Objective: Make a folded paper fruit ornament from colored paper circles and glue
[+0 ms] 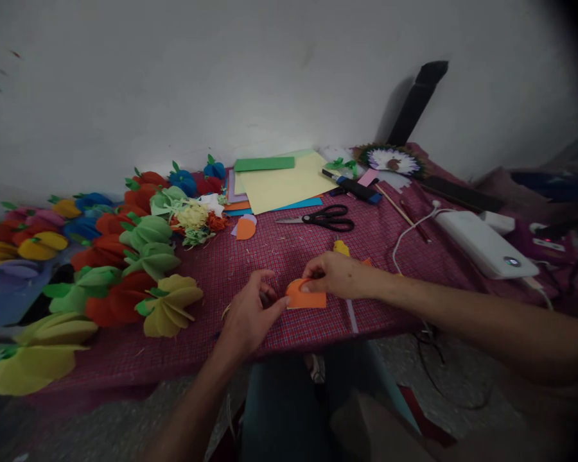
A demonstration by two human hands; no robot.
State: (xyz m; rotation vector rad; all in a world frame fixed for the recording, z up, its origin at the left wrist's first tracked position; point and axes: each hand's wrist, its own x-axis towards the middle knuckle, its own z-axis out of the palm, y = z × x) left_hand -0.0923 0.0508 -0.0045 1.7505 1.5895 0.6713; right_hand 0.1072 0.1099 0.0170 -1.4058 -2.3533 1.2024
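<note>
An orange paper piece (pixel 313 300) with a rounded left end and a straight right side is held just above the checked cloth. My right hand (pixel 334 273) pinches it from above, thumb and forefinger on its upper part. At its left edge is the thumb tip of my left hand (pixel 250 311); that hand's other fingers curl in, partly hidden, with the forefinger raised apart. A yellow object (pixel 341 248) peeks out behind my right hand. Black-handled scissors (pixel 320 219) lie beyond both hands, near a small rounded orange cutout (pixel 246 228) over a lilac one.
Colourful paper fruit shapes (pixel 147 231) crowd the left of the table (pixel 212 346). Coloured sheets (pixel 279 186) lie at the back, beside a blue-black cutter (pixel 359 189). A white power bank (pixel 484 244) with a cable sits right. A paper flower (pixel 394 162) rests by the wall.
</note>
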